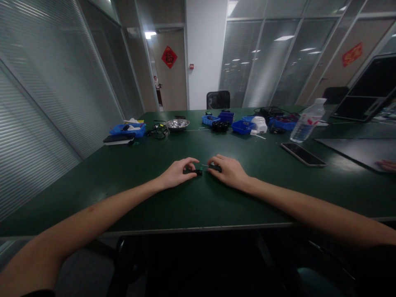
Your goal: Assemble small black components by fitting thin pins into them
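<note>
Near the middle of the green table (148, 210), both hands work close together. My left hand (175, 173) is closed, thumb and fingers round a small black part (198, 172) with a greenish bit at its end; its exact kind is too small to tell. Just to the right, my right hand (229, 170) grips a small screwdriver (215, 168) by its dark handle. Its thin metal shaft points left, toward the black part. Whether the tip touches the part cannot be made out.
Blue trays (243, 127) and a metal bowl (177, 124) stand toward the back. At the right are a phone (303, 154), a water bottle (307, 121) and a dark flat panel (355, 150), with another person's hand (388, 165) at its edge. A blue bin (139, 131) sits back left.
</note>
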